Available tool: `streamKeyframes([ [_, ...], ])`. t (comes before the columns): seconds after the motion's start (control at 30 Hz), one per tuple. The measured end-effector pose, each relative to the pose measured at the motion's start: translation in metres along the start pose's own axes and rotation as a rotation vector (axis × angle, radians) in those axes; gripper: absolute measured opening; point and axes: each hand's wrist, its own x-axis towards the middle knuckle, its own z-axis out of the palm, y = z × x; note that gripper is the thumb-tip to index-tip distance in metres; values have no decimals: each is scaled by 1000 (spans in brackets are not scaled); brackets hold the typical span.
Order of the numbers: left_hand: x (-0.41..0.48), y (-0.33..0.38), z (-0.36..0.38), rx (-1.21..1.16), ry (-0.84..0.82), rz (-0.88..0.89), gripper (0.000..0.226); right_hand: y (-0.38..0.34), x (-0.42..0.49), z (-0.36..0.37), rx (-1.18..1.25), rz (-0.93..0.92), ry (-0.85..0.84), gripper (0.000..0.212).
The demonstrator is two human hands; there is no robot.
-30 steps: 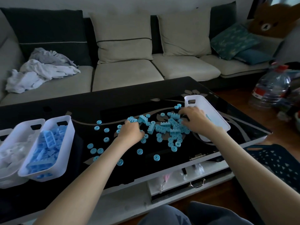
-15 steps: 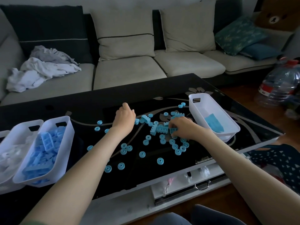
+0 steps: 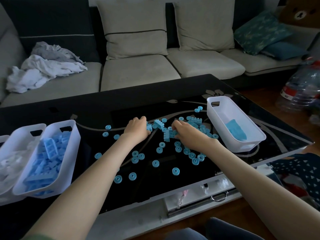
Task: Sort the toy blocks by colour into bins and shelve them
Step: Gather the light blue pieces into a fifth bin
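Lying between left hand and right hand: turquoise blocks.

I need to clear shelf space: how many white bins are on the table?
3. The bin of white blocks at the left edge, the bin of blue blocks beside it, the right bin holding a few light-blue blocks. A white sliver farther left may be a fourth.

The bench is showing a glossy top (glass, by its reflections). The bins are looking like smooth, milky plastic, the blocks like matt plastic. The sofa is wearing matt cloth; the floor is gleaming, wood.
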Motion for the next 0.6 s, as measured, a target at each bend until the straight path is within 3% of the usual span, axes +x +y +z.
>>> streamKeyframes([
  [0.3,-11,10,-9,-102,81,-5,26,-2,10,6,-142,33,-27,26],
  [0.5,-16,39,-22,-263,51,45,30,4,4,-26,69,107,242,26],
  [0.6,-15,76,-28,-324,44,121,32,26,-12,-65,74,240,398,27],
])
